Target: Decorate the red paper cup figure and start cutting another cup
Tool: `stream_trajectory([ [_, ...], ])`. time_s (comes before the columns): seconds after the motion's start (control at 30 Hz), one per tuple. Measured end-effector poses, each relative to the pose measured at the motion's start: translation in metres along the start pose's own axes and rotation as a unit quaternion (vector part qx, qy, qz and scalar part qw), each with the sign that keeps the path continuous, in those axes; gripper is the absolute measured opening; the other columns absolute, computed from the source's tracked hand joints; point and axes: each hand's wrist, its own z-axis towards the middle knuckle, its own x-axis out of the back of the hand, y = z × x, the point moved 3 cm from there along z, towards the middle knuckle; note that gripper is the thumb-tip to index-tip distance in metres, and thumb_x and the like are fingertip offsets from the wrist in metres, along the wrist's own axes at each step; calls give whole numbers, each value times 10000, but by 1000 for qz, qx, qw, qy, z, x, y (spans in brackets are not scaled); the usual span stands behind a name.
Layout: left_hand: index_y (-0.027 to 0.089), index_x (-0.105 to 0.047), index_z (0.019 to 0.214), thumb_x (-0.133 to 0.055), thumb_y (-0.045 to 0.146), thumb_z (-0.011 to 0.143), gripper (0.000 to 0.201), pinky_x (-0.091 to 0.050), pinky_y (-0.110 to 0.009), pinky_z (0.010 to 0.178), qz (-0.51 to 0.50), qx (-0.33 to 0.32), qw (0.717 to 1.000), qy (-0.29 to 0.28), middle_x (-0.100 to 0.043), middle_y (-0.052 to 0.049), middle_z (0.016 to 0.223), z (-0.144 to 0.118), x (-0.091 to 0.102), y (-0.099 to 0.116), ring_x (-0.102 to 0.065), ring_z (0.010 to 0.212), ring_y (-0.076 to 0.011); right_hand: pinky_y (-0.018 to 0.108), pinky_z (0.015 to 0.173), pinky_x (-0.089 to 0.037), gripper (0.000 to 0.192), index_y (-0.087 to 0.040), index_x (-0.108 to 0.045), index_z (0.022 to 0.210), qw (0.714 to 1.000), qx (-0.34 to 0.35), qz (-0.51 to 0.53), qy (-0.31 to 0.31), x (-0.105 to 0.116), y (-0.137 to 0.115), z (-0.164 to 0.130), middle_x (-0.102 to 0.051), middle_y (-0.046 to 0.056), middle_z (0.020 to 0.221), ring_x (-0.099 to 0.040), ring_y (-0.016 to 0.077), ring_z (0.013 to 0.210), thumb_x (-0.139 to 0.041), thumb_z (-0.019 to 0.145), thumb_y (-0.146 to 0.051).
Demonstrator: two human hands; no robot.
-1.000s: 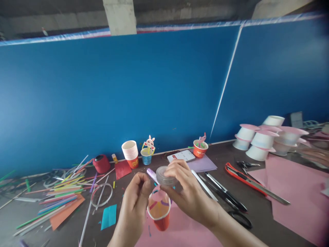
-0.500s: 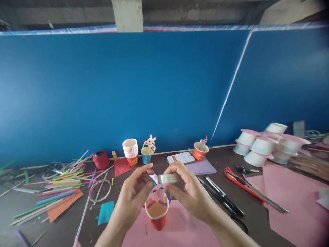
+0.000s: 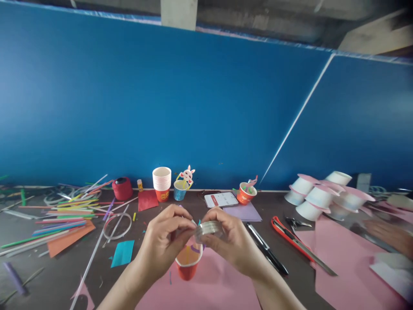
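My right hand [image 3: 230,241] grips a roll of clear tape [image 3: 208,229] between thumb and fingers. Close against the roll's left side, my left hand [image 3: 167,234] is pinched on the tape's loose end, which is mostly hidden by the fingers. Below both hands a red paper cup [image 3: 187,272] stands upright on a pink paper sheet [image 3: 213,288]. Purple strips show at its rim, while the pink paper piece at its top is largely covered by my hands.
Colourful sticks [image 3: 69,215] lie at left. Behind stand stacked cups [image 3: 161,183], a blue cup [image 3: 180,191], a phone [image 3: 221,199] and another red cup [image 3: 245,194]. At right are a red cutter [image 3: 290,237], black pens [image 3: 267,249], white cups [image 3: 312,198] and another person's blurred hand [image 3: 393,232].
My hands have drawn closer together, and the left fingers now meet the tape roll. The roll has tilted to show its ring. The whole view has shifted and tilted.
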Motion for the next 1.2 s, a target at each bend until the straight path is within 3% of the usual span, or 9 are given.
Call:
stream_trajectory([
  [0.1, 197, -606, 736, -586, 193, 771, 40, -341, -172, 500, -196, 106, 975, 16, -535, 4, 821, 0, -2, -4, -479, 621, -60, 226, 581, -368, 180, -178, -510, 823, 998, -7, 46, -31, -1, 1, -2, -516, -9, 720, -478, 109, 653, -621, 747, -297],
  [0.27, 168, -592, 698, -627, 241, 742, 92, -238, -144, 408, -419, 244, 873, 62, -547, 20, 810, -3, -7, -13, -325, 459, 7, 243, 592, -392, 198, -171, -517, 835, 995, -24, 65, -70, 1, 5, -5, -564, 16, 741, -526, 130, 662, -610, 750, -324],
  [0.33, 163, -608, 692, -656, 257, 715, 108, -211, -138, 385, -437, 291, 845, 99, -552, 21, 755, -4, -9, -18, -297, 436, 11, 241, 585, -389, 196, -172, -524, 839, 997, -18, 47, -54, 11, 5, -4, -565, 16, 734, -523, 130, 655, -597, 756, -334],
  [0.5, 154, -641, 736, -690, 277, 680, 143, -212, -130, 366, -460, 337, 810, 141, -492, 30, 641, -4, -13, -27, -296, 440, 1, 236, 581, -375, 184, -180, -518, 880, 995, -8, -65, 78, 55, 18, 14, -552, 3, 729, -493, 123, 643, -546, 764, -320],
  [0.57, 144, -651, 775, -690, 277, 683, 167, -221, -127, 366, -470, 338, 803, 139, -476, 27, 639, -4, -14, -29, -315, 461, -4, 225, 557, -354, 128, -181, -520, 816, 986, -38, -146, 73, 64, 35, 21, -522, -21, 669, -468, 116, 606, -554, 726, -266],
  [0.77, 140, -640, 752, -694, 246, 679, 139, -223, -111, 351, -520, 345, 768, 143, -502, 21, 693, -4, -15, -31, -330, 462, 6, 213, 521, -319, 55, -183, -505, 712, 954, -140, -261, 34, 47, 100, 11, -516, -32, 620, -460, 116, 579, -491, 661, -199],
  [0.9, 135, -625, 754, -698, 240, 674, 151, -206, -106, 330, -563, 358, 733, 131, -516, 22, 741, -3, -17, -28, -343, 451, 17, 228, 581, -352, 66, -184, -510, 714, 943, -110, -315, -1, 36, 116, -4, -555, -11, 691, -497, 134, 650, -473, 660, -175],
  [1.03, 130, -616, 791, -692, 225, 680, 164, -211, -95, 327, -584, 380, 708, 113, -506, 30, 720, -1, -21, -25, -366, 446, 21, 279, 709, -395, 114, -182, -556, 768, 942, -67, -330, -19, 42, 102, -5, -596, 23, 797, -537, 176, 792, -527, 657, -176],
  [1.2, 129, -605, 753, -677, 229, 695, 136, -199, -100, 318, -574, 373, 724, 87, -495, 36, 699, 5, -27, -18, -355, 436, 19, 332, 876, -383, 192, -211, -566, 977, 977, 71, -171, 105, 39, 32, 3, -599, 44, 1002, -533, 177, 973, -492, 800, -222],
])
